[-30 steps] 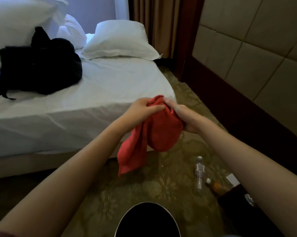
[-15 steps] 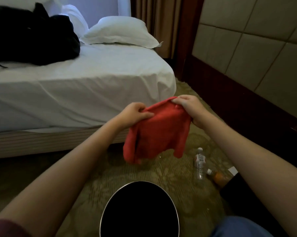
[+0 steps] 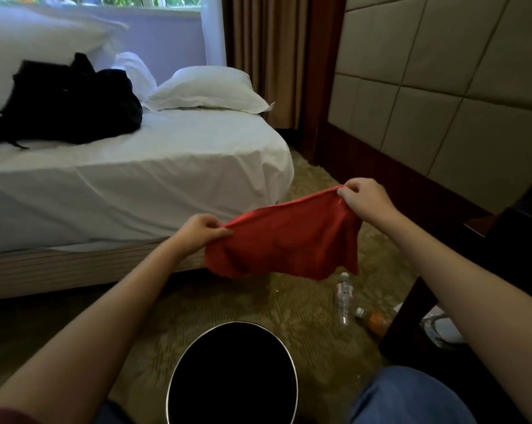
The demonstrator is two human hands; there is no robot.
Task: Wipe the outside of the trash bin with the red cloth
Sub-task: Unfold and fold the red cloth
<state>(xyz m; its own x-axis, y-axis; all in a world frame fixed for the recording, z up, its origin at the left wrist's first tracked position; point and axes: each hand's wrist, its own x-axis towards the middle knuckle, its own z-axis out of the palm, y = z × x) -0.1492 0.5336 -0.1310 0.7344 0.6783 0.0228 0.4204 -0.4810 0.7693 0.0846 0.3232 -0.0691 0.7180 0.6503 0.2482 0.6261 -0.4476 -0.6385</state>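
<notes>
Trash bin (image 3: 238,322), mouth upward, stands on the carpet (image 3: 228,301) below both sets of fingers and nearer to me, untouched. I hold the red cloth (image 3: 289,243) spread between them: the left hand (image 3: 202,231) pinches one top corner and the right hand (image 3: 365,200) the other, fingers curled tight on the hem. To wipe well, I judge the cloth should be folded into a pad for one hand while the other steadies the bin's edge.

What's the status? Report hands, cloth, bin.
Left hand, right hand: each pinching a top corner of red cloth, spread in air. Trash bin below, untouched. Water bottle on carpet, not blocking.
</notes>
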